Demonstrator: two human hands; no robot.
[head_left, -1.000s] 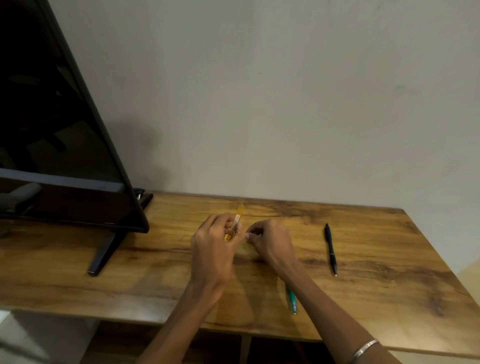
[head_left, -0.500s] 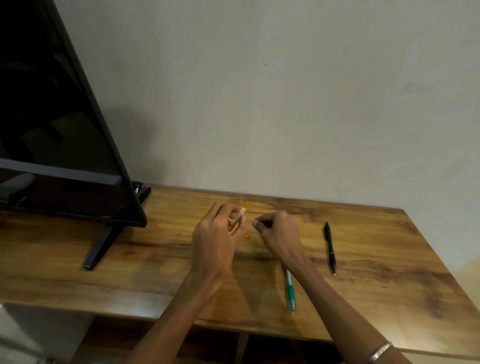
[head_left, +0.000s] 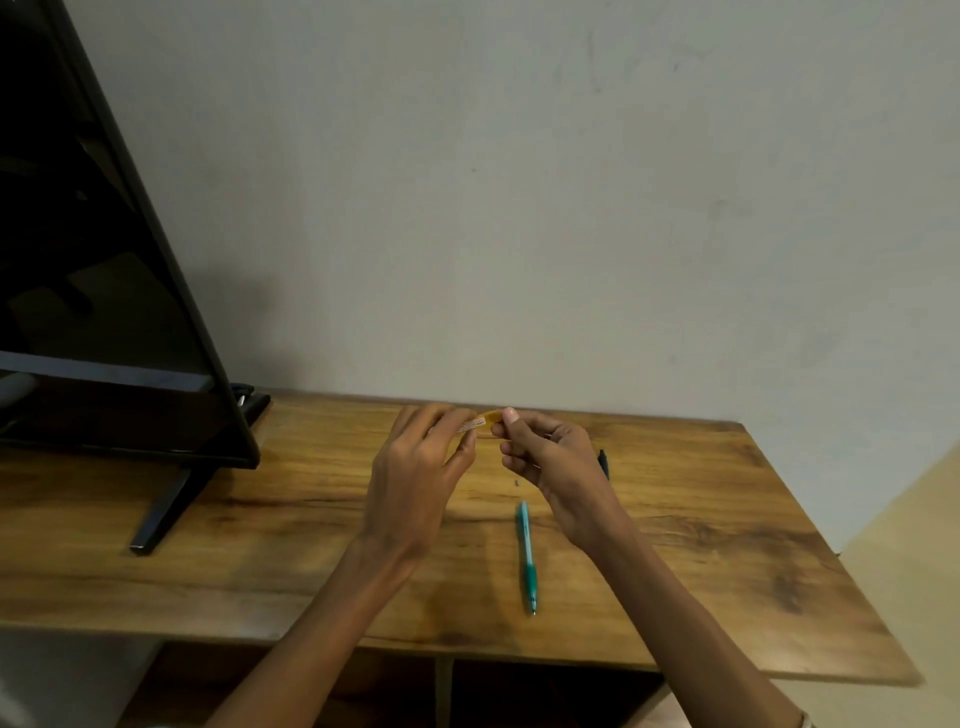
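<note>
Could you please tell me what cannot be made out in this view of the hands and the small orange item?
Head view, orange item: small and blurred; the left hand and right hand cover its ends, so its kind and label print cannot be read.
Head view, black pen: mostly hidden behind the right hand.
Head view, dark screen: cut off by the left and top edges.

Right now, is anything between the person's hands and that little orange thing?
Nothing visible. The left hand and right hand both pinch the orange pen above the table. The teal pen and black pen lie on it, not between them.
</note>
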